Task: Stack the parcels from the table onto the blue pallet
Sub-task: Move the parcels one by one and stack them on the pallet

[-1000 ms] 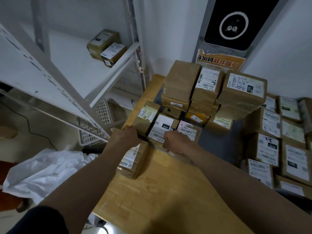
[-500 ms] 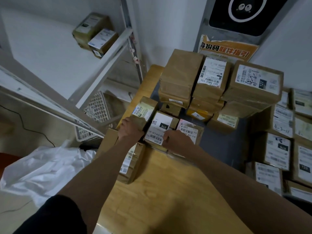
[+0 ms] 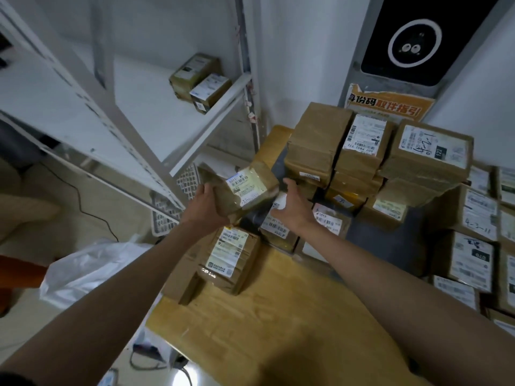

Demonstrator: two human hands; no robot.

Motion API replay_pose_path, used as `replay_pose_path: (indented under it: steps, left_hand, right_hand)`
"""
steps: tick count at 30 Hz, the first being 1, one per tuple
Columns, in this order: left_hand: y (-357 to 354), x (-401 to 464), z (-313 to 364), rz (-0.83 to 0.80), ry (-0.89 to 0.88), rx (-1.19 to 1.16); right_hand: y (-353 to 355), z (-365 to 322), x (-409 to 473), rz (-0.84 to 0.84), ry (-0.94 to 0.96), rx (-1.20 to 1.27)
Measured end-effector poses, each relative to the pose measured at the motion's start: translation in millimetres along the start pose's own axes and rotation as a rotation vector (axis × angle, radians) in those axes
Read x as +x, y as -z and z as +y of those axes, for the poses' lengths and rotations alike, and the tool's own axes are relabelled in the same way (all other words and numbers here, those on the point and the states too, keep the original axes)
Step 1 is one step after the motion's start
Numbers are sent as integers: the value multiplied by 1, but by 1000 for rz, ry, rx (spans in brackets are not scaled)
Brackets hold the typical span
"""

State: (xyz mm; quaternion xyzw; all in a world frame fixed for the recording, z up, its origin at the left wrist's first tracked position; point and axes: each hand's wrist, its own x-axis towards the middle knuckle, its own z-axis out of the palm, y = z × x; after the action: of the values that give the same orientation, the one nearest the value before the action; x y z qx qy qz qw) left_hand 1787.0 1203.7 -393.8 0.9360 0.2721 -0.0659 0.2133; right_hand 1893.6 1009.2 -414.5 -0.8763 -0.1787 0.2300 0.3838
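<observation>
My left hand (image 3: 207,201) grips a brown parcel with a pale yellow label (image 3: 245,188), raised and tilted above the left edge of the wooden table (image 3: 264,316). My right hand (image 3: 292,207) is at the parcel's right end with straight fingers; I cannot tell if it touches. Under the hands, more labelled parcels lie on the table: one at the left edge (image 3: 231,257) and two behind it (image 3: 278,229) (image 3: 330,222). A taller stack of parcels (image 3: 365,146) stands at the table's back. No blue pallet is in view.
A white metal rack (image 3: 133,112) stands to the left, with two parcels (image 3: 200,82) on one shelf. Below it are a white basket (image 3: 167,215) and a white plastic bag (image 3: 92,268). Several more parcels (image 3: 473,254) crowd the right side. A black-screened kiosk (image 3: 412,45) stands behind.
My left hand has lifted the yellow-labelled parcel off the row on the table and tilted it. My right hand has left the neighbouring parcel and risen beside it.
</observation>
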Motion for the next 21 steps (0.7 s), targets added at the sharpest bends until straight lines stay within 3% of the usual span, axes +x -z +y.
replay_pose_path:
  steps: [10,17,21]
  left_hand:
    - [2,-70,-4,-30,-214,-72]
    - [-17,-98,50,-98,-388,-40]
    - [-40,-113,88,-201,-430,-159]
  right_hand:
    - [16,-2,-85,-26,95,-49]
    - [55,30,-159,141,-9,-192]
    - [75,55,-203,214,-86,-213]
